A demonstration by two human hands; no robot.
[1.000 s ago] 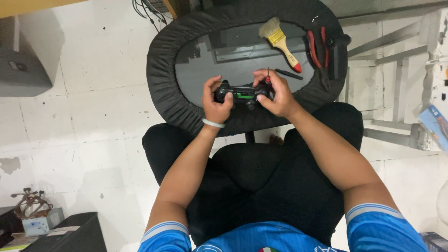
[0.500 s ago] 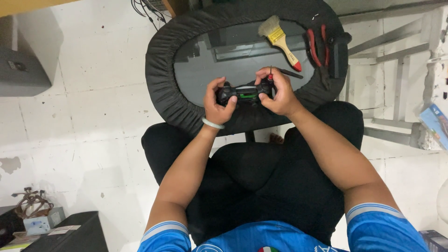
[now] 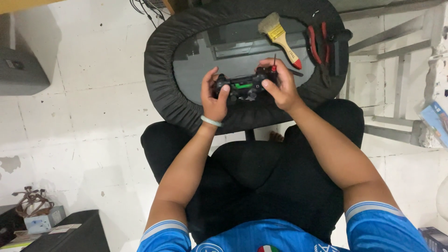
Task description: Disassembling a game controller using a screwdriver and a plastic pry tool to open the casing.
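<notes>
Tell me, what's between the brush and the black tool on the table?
In the head view, red-handled pliers lie between the brush and the black tool, on the table.

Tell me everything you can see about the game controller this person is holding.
The game controller is black, looks like plastic, with two handles and a green strip glowing at its middle. It lies level, held above the grey top of the small oval table. The left hand grips one handle, thumb on the face. The right hand grips the other while also holding a thin red-handled screwdriver upright at its edge. Finer parts are hidden.
</notes>
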